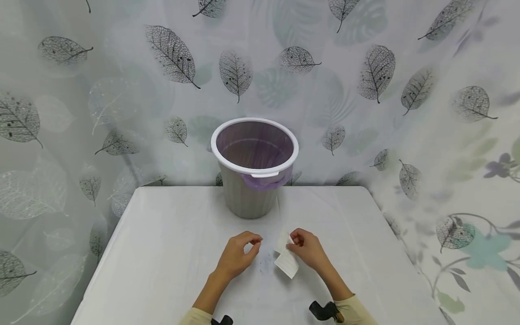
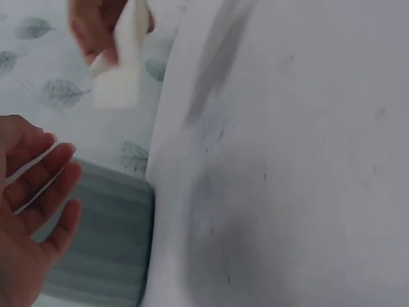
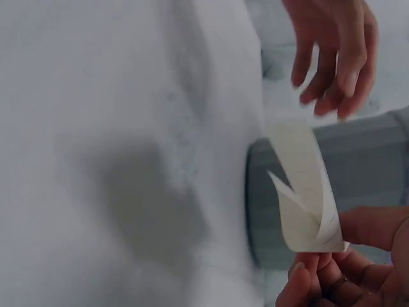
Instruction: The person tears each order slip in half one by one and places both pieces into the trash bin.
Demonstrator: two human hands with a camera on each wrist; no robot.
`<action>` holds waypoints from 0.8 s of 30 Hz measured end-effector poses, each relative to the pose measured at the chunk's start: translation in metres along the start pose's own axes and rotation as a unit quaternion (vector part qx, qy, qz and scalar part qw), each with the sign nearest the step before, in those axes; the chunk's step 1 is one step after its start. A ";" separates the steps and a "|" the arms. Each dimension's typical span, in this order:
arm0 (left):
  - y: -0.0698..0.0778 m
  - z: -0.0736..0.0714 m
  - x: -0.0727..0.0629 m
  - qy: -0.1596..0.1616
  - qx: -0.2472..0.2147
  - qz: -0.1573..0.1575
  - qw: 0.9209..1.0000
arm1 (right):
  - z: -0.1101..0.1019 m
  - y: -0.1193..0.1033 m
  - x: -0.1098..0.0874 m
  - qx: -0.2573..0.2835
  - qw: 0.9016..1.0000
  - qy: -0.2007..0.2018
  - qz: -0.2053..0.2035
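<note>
My right hand [image 1: 309, 249] pinches a folded slip of white paper [image 1: 288, 264] between thumb and fingertips, above the table. In the right wrist view the paper [image 3: 303, 211] bends back on itself in a loop, with faint print along one edge. To its left, my left hand [image 1: 237, 253] holds nothing; its fingers are loosely curved, the thumb near the fingertips in the head view. The left wrist view shows those left fingers [image 2: 48, 185] relaxed and slightly spread, apart from the paper.
A grey waste bin [image 1: 248, 198] with a white rim and a purple bag [image 1: 276, 181] hanging over its edge stands at the table's far side. Faint bluish marks [image 1: 266, 264] show on the white tablecloth [image 1: 162, 253] between the hands. A leaf-patterned curtain [image 1: 260, 63] hangs behind.
</note>
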State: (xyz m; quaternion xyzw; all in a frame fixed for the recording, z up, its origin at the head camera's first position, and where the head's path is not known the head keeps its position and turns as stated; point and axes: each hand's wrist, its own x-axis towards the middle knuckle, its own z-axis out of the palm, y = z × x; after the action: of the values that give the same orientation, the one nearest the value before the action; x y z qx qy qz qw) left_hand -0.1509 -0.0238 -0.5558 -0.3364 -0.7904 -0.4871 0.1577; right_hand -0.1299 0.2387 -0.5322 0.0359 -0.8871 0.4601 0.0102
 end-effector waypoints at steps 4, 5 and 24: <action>0.013 0.004 0.006 -0.019 -0.004 -0.028 0.999 | 0.003 -0.017 0.000 0.058 0.997 -0.040 -0.029; 0.016 0.004 0.008 -0.024 -0.007 -0.037 0.999 | 0.004 -0.021 -0.001 0.073 0.995 -0.053 -0.033; 0.018 0.001 0.016 -0.029 -0.101 -0.111 0.988 | 0.004 -0.041 -0.008 0.118 0.967 -0.136 -0.180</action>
State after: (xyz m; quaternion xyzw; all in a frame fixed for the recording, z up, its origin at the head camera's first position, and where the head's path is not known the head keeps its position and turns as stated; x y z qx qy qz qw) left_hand -0.1496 -0.0116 -0.5353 -0.2753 -0.7736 -0.5690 0.0447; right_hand -0.1185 0.2124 -0.5020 0.2586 -0.7984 0.5429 -0.0324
